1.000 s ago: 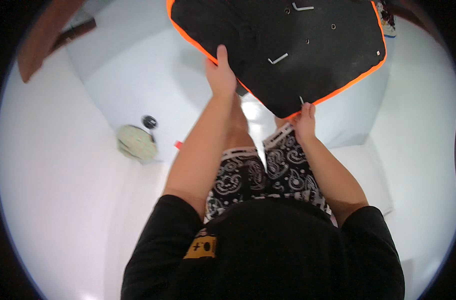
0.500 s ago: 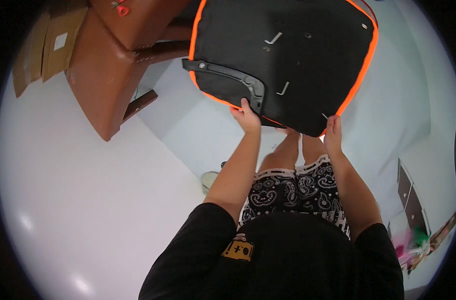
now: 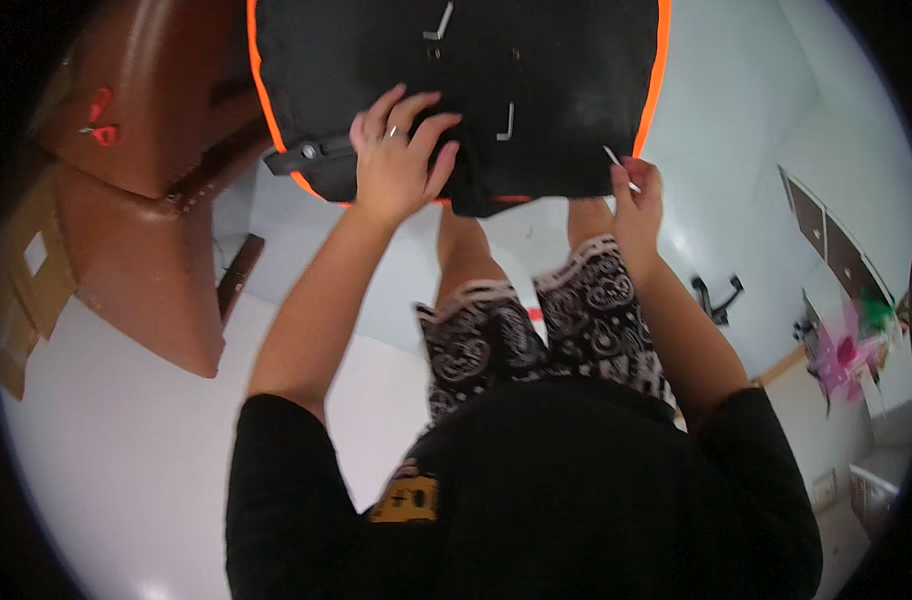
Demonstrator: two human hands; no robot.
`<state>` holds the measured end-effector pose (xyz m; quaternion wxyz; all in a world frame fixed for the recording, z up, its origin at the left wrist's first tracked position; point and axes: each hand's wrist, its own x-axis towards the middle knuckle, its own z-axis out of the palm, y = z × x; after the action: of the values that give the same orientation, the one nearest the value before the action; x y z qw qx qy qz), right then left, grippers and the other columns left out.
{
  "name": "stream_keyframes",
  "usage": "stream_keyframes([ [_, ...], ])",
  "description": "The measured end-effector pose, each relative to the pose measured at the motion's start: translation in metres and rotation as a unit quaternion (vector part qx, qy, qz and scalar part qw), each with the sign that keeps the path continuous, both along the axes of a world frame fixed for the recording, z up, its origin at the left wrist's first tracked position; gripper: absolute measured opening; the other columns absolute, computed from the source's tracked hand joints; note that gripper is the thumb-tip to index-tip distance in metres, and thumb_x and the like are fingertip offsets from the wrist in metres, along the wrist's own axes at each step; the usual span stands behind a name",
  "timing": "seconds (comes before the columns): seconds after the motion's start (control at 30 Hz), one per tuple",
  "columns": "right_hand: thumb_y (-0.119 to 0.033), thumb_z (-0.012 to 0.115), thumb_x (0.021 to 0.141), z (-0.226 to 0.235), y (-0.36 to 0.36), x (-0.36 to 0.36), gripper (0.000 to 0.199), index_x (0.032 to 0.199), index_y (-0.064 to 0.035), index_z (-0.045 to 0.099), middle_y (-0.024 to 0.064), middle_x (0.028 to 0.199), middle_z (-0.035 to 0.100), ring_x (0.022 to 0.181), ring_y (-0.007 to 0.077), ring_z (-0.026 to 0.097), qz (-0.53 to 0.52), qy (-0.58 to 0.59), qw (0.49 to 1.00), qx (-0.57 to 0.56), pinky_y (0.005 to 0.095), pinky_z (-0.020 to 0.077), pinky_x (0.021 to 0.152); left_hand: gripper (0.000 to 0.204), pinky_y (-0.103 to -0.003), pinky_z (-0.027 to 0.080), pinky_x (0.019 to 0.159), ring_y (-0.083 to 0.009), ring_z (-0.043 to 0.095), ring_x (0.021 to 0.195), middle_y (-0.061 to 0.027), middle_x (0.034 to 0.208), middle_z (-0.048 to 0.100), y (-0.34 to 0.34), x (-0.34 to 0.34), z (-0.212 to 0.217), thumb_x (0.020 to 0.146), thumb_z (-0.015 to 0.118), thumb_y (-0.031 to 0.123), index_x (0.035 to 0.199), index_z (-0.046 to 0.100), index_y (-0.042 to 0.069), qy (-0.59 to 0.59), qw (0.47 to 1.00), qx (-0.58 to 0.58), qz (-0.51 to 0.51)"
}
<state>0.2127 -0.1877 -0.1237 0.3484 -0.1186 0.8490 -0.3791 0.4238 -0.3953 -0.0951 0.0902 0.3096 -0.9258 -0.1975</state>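
A black padded seat panel (image 3: 566,70) with orange edging lies underside up in front of me. At its near left corner is a black curved bracket (image 3: 321,152). My left hand (image 3: 401,165) rests open over this bracket, fingers spread on the fabric and hiding much of it. Two L-shaped hex keys lie on the panel, an upper hex key (image 3: 444,22) and a lower hex key (image 3: 510,122). Beside the panel's right edge, my right hand (image 3: 639,205) pinches a thin, pale hex key (image 3: 611,155), partly covered by the fingers.
Brown leather-like furniture (image 3: 141,230) stands on the left, with red-handled scissors (image 3: 102,132) on it and cardboard (image 3: 41,265) beside it. Another black bracket (image 3: 717,300) lies on the floor to the right. Farther right is a pink flower-like decoration (image 3: 846,350).
My left hand has moved from gripping the panel's near edge to lying over the bracket. My right hand now holds the hex key from the corner. The panel sits farther left and straighter in view.
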Motion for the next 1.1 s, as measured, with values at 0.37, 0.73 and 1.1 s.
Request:
stream_keyframes([
  [0.37, -0.008, 0.059, 0.089, 0.012, 0.004, 0.048, 0.018, 0.105, -0.0015, 0.054, 0.0072, 0.099, 0.064, 0.087, 0.0122, 0.061, -0.124, -0.225, 0.965, -0.055, 0.0235, 0.0476, 0.073, 0.038, -0.026, 0.036, 0.065, -0.012, 0.049, 0.072, -0.0013, 0.081, 0.05, 0.127, -0.034, 0.001, 0.088, 0.056, 0.042, 0.101, 0.057, 0.006, 0.15, 0.503, 0.621, 0.582],
  [0.73, -0.002, 0.061, 0.086, -0.009, -0.03, 0.012, 0.019, 0.104, -0.0009, 0.055, 0.0114, 0.101, 0.065, 0.087, 0.0124, 0.062, -0.068, -0.145, 0.979, -0.128, 0.0236, 0.049, 0.077, 0.056, -0.038, 0.03, 0.092, -0.0147, 0.046, 0.11, 0.0028, 0.125, 0.053, 0.13, -0.052, -0.108, 0.089, 0.046, 0.059, 0.127, 0.049, 0.018, 0.127, 0.457, 0.771, 0.425],
  [1.1, 0.002, 0.063, 0.082, -0.003, -0.043, 0.021, 0.019, 0.1, -0.0012, 0.06, 0.0064, 0.093, 0.064, 0.08, 0.0089, 0.059, -0.062, -0.136, 0.98, -0.135, 0.0219, 0.0485, 0.072, 0.039, -0.037, 0.033, 0.089, -0.0146, 0.05, 0.108, 0.0025, 0.111, 0.06, 0.128, -0.061, -0.094, 0.083, 0.065, 0.042, 0.113, 0.058, 0.018, 0.271, 0.391, 0.762, 0.44],
])
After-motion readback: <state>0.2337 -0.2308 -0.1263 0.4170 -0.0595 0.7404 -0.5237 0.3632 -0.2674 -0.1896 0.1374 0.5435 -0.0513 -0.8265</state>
